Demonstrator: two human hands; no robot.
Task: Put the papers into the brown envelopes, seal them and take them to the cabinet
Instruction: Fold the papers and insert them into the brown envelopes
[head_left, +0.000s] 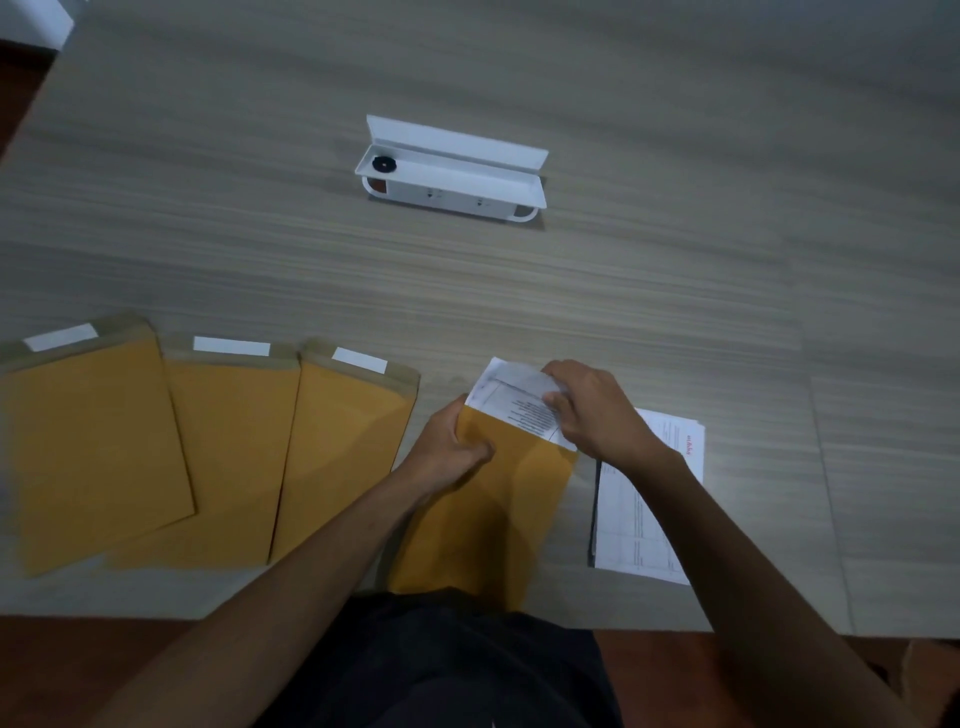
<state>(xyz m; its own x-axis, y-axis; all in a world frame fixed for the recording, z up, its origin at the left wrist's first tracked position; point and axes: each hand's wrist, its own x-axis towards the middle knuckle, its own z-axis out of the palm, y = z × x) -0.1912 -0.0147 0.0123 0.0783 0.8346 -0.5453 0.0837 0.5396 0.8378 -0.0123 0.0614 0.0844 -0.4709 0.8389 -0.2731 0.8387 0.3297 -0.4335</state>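
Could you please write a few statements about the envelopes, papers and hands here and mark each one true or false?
1. Three brown envelopes lie flat left of the one being filled. True.
2. The right hand holds the paper at the envelope's mouth. True.
3. The left hand rests on the paper stack. False: it grips the held envelope.
4. The white box is closed. False: its lid stands open.
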